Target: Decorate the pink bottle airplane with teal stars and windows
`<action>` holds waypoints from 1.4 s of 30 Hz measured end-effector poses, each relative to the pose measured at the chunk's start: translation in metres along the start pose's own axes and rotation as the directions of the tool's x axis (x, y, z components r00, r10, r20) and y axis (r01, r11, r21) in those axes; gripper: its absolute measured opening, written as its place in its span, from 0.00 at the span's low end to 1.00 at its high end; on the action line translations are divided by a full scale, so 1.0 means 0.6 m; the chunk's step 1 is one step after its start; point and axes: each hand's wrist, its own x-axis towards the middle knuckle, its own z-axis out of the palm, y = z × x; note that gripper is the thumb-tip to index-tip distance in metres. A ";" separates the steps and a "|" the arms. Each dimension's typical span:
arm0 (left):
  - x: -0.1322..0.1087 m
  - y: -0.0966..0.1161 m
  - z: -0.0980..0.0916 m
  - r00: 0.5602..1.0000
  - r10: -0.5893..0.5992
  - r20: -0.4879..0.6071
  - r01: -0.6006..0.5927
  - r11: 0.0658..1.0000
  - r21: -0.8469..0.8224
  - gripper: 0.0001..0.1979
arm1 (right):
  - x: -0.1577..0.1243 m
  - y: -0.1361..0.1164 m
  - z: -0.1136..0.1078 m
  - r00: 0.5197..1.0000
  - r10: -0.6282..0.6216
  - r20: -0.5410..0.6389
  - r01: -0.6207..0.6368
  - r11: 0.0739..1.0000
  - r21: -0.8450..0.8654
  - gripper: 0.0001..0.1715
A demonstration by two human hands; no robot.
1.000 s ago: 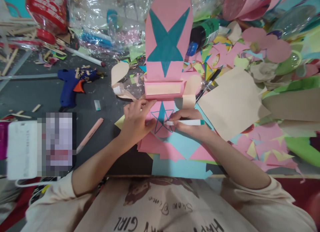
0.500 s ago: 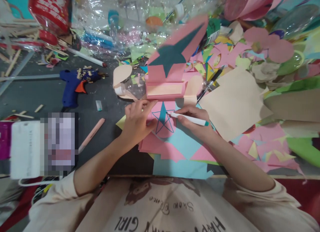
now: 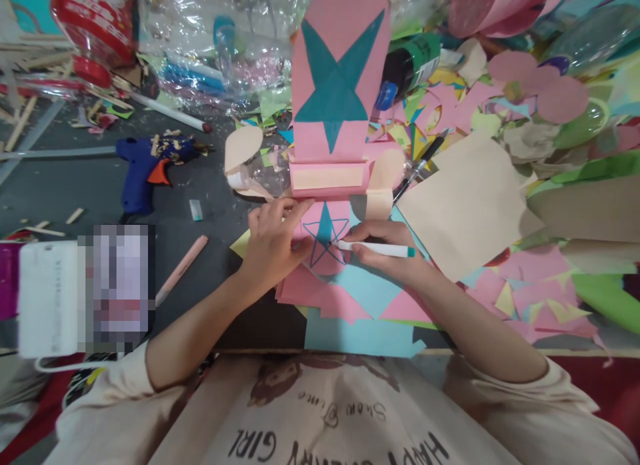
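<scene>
The fingers (image 3: 374,229) of the right hand (image 3: 393,255) are curled tight around a white marker (image 3: 380,249), which lies almost level with its teal end pointing right and its tip on the right side of a star outline (image 3: 325,241). The star is drawn in teal on a small pink sheet (image 3: 336,219), with only its top point coloured in. The left hand (image 3: 273,245) grips nothing: it lies spread on the left edge of that pink sheet, fingers (image 3: 280,211) stretched toward the star and pressing the paper down. The sheet sits on a loose stack of pink and light blue paper (image 3: 360,335) at the near edge of the dark table (image 3: 100,198), right in front of the person. Just beyond the star stands a tall pink panel (image 3: 340,138) with a solid teal star on it, upright above a beige band. A clear plastic bottle (image 3: 263,175) lies touching the panel's left side. To the right lie a black pen (image 3: 419,166) and a big beige sheet (image 3: 465,205) amid coloured offcuts. Off to the left rest a blue glue gun (image 3: 143,175), a pink stick (image 3: 181,268) and a white box (image 3: 47,298)
</scene>
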 end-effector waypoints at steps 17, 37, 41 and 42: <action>0.000 -0.001 0.002 1.000 0.007 -0.016 -0.006 1.000 0.008 0.26 | -0.002 0.001 -0.001 0.999 -0.006 0.041 0.007 1.000 -0.007 0.18; -0.001 -0.003 0.004 1.000 0.015 -0.016 -0.015 1.000 -0.008 0.27 | 0.000 0.010 0.004 0.989 0.021 -0.147 -0.023 1.000 -0.014 0.11; -0.001 -0.003 0.003 1.000 0.015 -0.022 -0.015 1.000 -0.008 0.26 | 0.001 0.002 0.002 0.995 0.068 -0.070 -0.068 0.998 0.006 0.16; -0.001 -0.003 0.003 1.000 0.015 -0.023 -0.015 1.000 -0.008 0.26 | 0.002 0.000 0.002 0.996 0.078 -0.048 -0.077 0.997 0.023 0.16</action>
